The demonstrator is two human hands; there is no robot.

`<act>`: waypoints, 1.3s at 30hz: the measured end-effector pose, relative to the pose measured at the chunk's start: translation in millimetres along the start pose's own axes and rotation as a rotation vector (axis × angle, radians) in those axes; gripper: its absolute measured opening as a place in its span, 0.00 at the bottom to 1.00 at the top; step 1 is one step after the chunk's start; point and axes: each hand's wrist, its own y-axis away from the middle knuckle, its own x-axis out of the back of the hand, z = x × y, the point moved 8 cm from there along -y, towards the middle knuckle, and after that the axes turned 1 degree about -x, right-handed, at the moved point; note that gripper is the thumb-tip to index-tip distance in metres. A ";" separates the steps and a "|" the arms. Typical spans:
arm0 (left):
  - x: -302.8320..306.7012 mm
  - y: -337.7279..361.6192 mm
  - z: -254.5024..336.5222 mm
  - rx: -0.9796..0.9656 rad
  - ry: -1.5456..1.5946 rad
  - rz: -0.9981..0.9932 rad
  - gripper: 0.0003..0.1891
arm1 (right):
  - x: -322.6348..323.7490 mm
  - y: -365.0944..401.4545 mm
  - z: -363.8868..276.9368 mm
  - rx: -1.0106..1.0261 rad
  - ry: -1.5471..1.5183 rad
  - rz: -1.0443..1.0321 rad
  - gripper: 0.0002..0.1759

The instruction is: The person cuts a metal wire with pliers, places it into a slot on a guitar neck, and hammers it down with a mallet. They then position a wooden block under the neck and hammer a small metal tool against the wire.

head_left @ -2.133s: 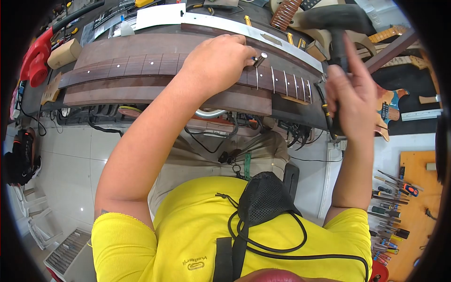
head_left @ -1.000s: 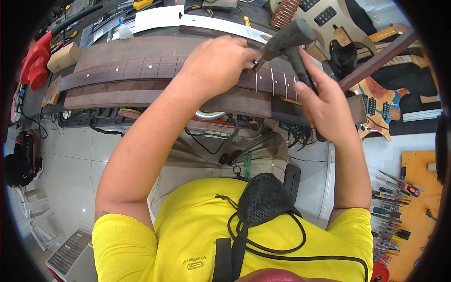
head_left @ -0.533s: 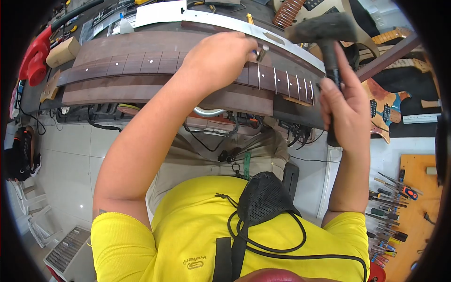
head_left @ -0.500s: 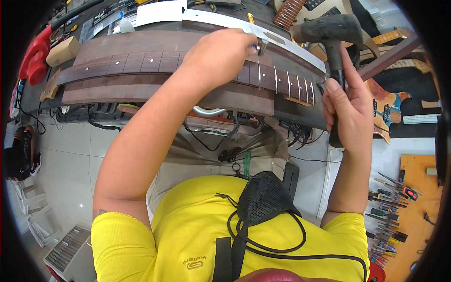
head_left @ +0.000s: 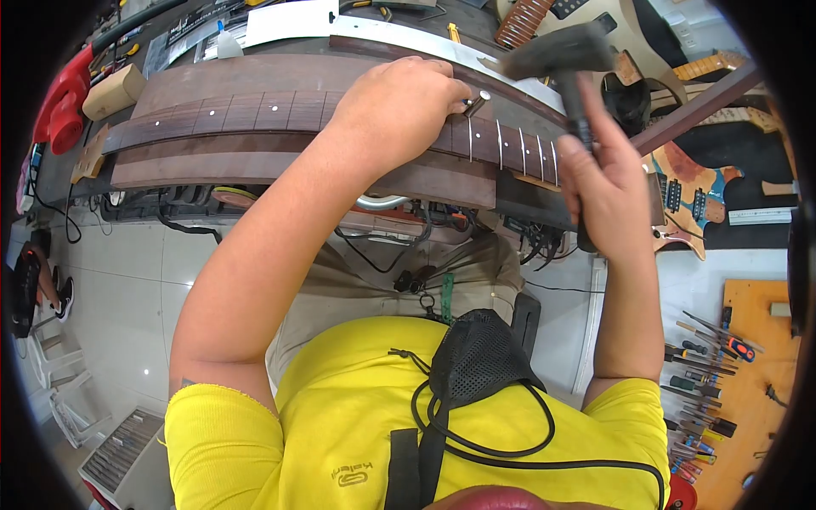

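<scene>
My right hand [head_left: 605,183] is wrapped round the handle of a black mallet [head_left: 561,53], its head raised above the far right part of a guitar neck. The mallet is slightly blurred. My left hand [head_left: 395,106] is closed over the dark fretboard [head_left: 217,115] and pinches a small shiny metal tool [head_left: 478,104] that sticks up at a tilt; its lower end is hidden by my fingers. Bright fret wires [head_left: 500,146] sit across the fretboard's right end. Toward the left, thin slots and white dots show instead.
Under the neck lies a brown wooden board [head_left: 297,168]. A long metal straightedge [head_left: 399,36] runs behind it. Guitar bodies [head_left: 693,191] lie to the right, near a rack of hand tools [head_left: 705,382]. A red tool [head_left: 64,110] and a wood block [head_left: 115,92] sit at the left.
My right hand has swung the mallet leftward, closer to my left hand. My left hand has come slightly lower and right, and the metal tool now leans differently over the fretboard.
</scene>
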 end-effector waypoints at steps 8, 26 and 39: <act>-1.1 0.9 1.4 -0.041 -0.033 0.030 0.13 | 7.8 -5.4 -13.6 0.187 -0.167 0.104 0.37; 2.3 4.2 5.4 -0.098 0.011 0.057 0.13 | 6.2 15.8 -23.3 0.139 -0.098 0.164 0.37; 5.5 3.2 8.6 -0.129 0.009 0.039 0.12 | 6.2 19.7 -22.0 0.200 0.178 0.141 0.37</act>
